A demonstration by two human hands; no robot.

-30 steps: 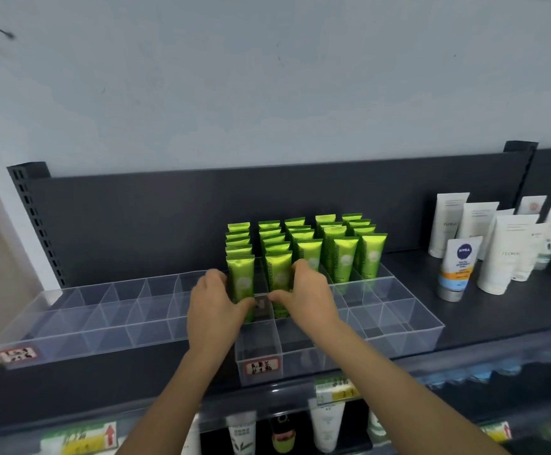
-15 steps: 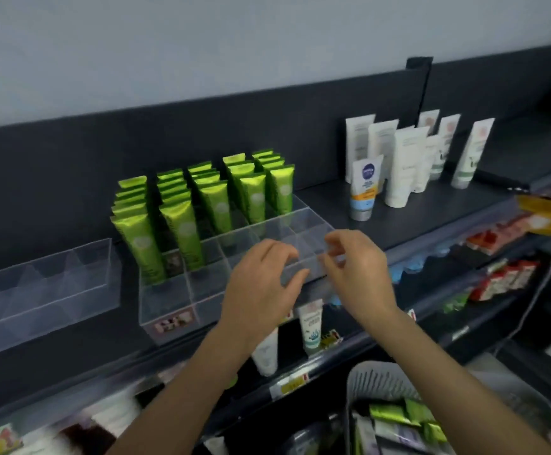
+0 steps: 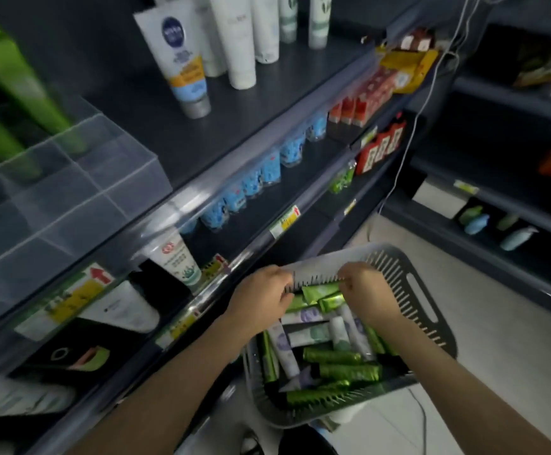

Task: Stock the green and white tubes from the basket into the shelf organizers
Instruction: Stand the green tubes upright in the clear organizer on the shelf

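A dark shelf unit [image 3: 234, 133] fills the left and far side of the view, running away to the right in several tiers. On its upper tier at the left stands a clear divided organizer [image 3: 70, 198]. Blurred green tubes [image 3: 14, 77] stand upright in its far compartments, while the near ones hold nothing. Just right of it on the same tier stand white tubes, the nearest a white tube with a blue logo [image 3: 182, 60].

Low in the near right sits a grey slotted basket [image 3: 415, 290], apart from the shelf front. It holds a loose pile of green tubes and white tubes [image 3: 307, 334] lying flat and crossing each other.

Both hands reach into the far end of the basket. The right hand [image 3: 369, 297] has its fingers curled down over the right end of the top green tube [image 3: 320, 290], pinching it. The left hand [image 3: 261, 300] is at the left end of the same cluster with its fingers bent in against the basket wall. Whether it holds a tube cannot be told.
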